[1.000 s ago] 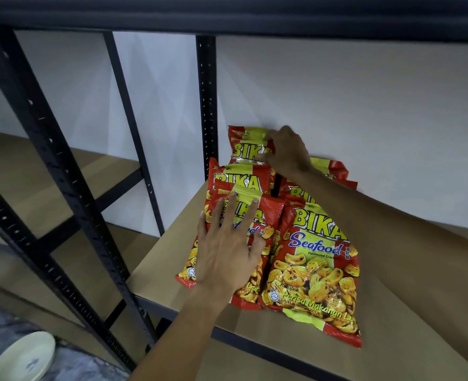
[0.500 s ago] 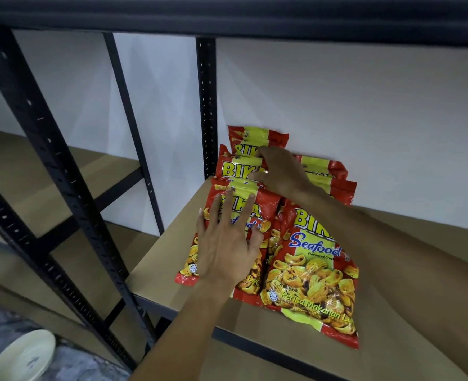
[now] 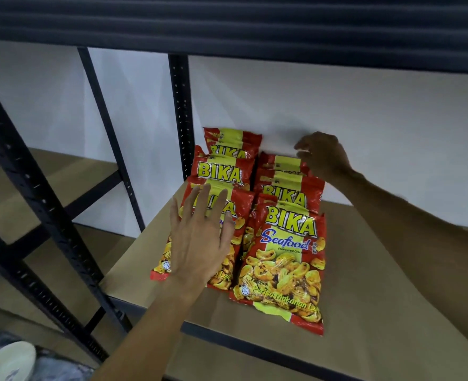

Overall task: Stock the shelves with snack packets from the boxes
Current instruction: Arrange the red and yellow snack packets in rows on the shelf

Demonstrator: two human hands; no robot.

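**Two overlapping columns of snack packets (image 3: 285, 259)** lie flat at the left end of the shelf board (image 3: 387, 284), the rear ones close against the white wall (image 3: 337, 100). The left hand (image 3: 200, 243) rests flat, fingers straight and spread, on the front left packet (image 3: 242, 209). The right hand (image 3: 323, 158) hovers with loosely curled fingers at the top seal of the rearmost right packet (image 3: 279, 162); whether it pinches the seal cannot be told. The packets are probably light, air-puffed and glossy, hence slippery and easily crushed, so the flat crimped seals are judged the best hold. The black upright (image 3: 180, 114) bounds the left side. Bare board lies open to the right, and the front right packet nears the front rail (image 3: 255, 344).
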